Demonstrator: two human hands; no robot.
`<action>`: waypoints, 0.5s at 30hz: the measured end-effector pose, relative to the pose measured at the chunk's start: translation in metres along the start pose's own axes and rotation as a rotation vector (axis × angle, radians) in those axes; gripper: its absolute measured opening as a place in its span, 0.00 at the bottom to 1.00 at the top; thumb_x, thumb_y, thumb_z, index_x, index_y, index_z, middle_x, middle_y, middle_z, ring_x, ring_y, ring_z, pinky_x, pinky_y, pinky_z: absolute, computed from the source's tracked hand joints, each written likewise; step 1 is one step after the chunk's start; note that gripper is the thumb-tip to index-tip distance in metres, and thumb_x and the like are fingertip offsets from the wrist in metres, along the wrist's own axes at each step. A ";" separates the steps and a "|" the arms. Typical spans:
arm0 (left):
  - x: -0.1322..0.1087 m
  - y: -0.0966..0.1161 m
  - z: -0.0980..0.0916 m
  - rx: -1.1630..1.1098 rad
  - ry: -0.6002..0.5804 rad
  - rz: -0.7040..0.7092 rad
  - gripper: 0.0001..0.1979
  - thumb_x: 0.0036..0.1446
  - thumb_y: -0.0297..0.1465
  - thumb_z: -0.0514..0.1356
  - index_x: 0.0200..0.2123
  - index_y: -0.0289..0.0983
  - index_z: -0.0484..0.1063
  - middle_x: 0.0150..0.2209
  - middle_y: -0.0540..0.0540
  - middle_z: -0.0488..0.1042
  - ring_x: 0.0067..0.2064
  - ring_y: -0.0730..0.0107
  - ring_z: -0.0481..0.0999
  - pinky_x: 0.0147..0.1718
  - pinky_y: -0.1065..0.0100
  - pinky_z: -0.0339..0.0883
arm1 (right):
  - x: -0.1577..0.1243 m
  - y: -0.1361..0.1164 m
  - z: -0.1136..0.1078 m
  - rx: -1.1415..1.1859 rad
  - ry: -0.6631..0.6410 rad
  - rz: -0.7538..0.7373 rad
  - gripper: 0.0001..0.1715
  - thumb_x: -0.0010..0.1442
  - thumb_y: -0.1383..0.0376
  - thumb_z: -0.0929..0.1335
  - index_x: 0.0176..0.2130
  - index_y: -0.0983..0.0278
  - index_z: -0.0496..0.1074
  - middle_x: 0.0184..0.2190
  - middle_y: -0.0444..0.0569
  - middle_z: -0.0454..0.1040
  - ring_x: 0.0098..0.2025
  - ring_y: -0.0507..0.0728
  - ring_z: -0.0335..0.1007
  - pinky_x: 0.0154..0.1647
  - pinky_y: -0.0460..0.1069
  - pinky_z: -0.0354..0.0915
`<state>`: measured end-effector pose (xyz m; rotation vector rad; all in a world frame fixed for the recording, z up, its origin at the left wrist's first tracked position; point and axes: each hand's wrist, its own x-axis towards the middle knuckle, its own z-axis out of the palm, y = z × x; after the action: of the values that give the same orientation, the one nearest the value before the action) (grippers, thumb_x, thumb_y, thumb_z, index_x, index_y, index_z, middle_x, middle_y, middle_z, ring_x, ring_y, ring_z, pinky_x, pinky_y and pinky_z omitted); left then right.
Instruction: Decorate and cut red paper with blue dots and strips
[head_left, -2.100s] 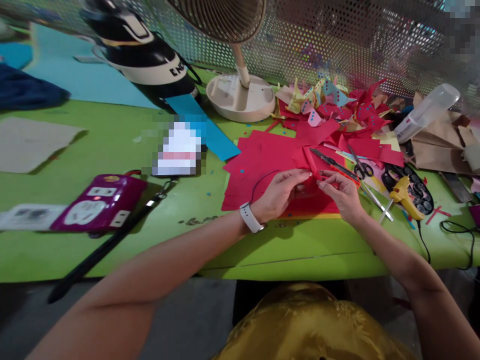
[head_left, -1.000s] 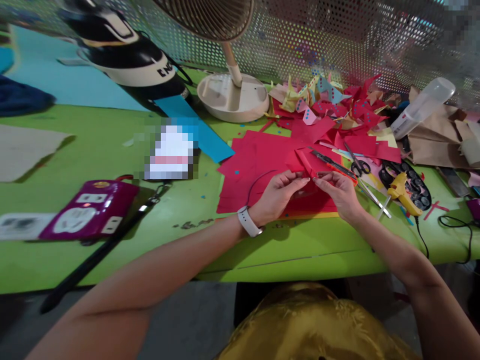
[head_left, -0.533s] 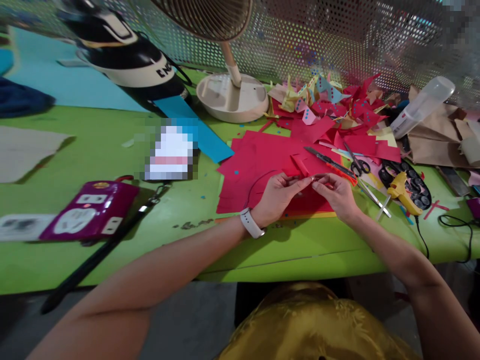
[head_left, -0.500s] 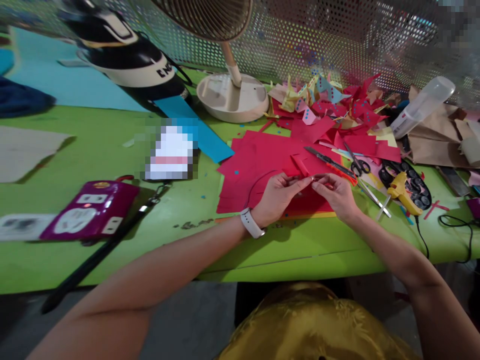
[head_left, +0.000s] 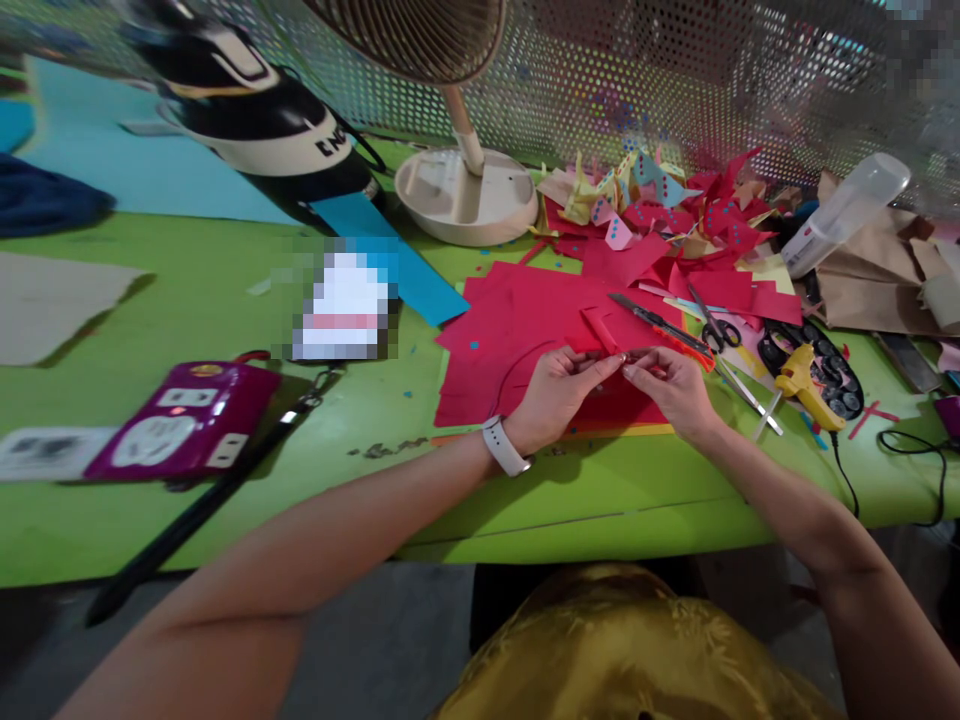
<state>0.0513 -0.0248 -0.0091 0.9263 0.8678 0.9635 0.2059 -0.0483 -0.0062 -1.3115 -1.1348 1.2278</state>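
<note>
Over a stack of red paper sheets (head_left: pixel 487 330), my left hand (head_left: pixel 566 390) and my right hand (head_left: pixel 667 385) meet with their fingertips almost touching. Thumbs and fingers are pinched together on a small folded red paper strip (head_left: pixel 600 328), whose upper end sticks out above the left fingers. The rest of the strip is hidden by my hands. A pale watch band circles my left wrist. Just beyond my right hand lies an orange-and-black utility knife (head_left: pixel 664 332), with black-handled scissors (head_left: pixel 720 330) beside it.
A yellow glue gun (head_left: pixel 810 385) rests by a black tray (head_left: pixel 844 380) at right. Cut paper shapes (head_left: pixel 660 200) pile up behind. A fan base (head_left: pixel 469 195), black bottle (head_left: pixel 292 140), purple pouch (head_left: pixel 187 420) and strap (head_left: pixel 202 500) occupy the left and back.
My hands keep the same pinch over the red sheets, with hardly any finger movement. The view has shifted very slightly; nothing else has visibly moved.
</note>
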 end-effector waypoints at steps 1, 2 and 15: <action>0.000 0.000 0.000 -0.006 0.001 -0.004 0.18 0.38 0.44 0.74 0.29 0.37 0.81 0.28 0.46 0.82 0.32 0.66 0.79 0.34 0.68 0.71 | 0.000 0.000 0.000 -0.004 -0.005 -0.004 0.20 0.43 0.52 0.76 0.24 0.62 0.69 0.26 0.43 0.73 0.28 0.50 0.65 0.31 0.48 0.64; 0.000 0.001 0.001 -0.015 0.000 -0.006 0.18 0.38 0.44 0.74 0.28 0.37 0.81 0.28 0.46 0.82 0.32 0.66 0.79 0.34 0.68 0.72 | 0.001 0.000 -0.001 -0.006 -0.011 -0.008 0.20 0.43 0.52 0.76 0.24 0.62 0.69 0.26 0.42 0.73 0.28 0.50 0.65 0.31 0.48 0.64; 0.001 0.005 0.000 -0.196 0.000 -0.054 0.15 0.41 0.37 0.75 0.32 0.37 0.82 0.30 0.45 0.83 0.34 0.63 0.82 0.39 0.63 0.74 | 0.001 0.000 -0.005 0.000 0.026 -0.080 0.20 0.50 0.48 0.74 0.32 0.61 0.72 0.30 0.43 0.73 0.32 0.52 0.67 0.36 0.49 0.65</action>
<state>0.0501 -0.0229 -0.0050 0.7323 0.7797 0.9826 0.2107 -0.0472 -0.0065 -1.2668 -1.1578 1.1489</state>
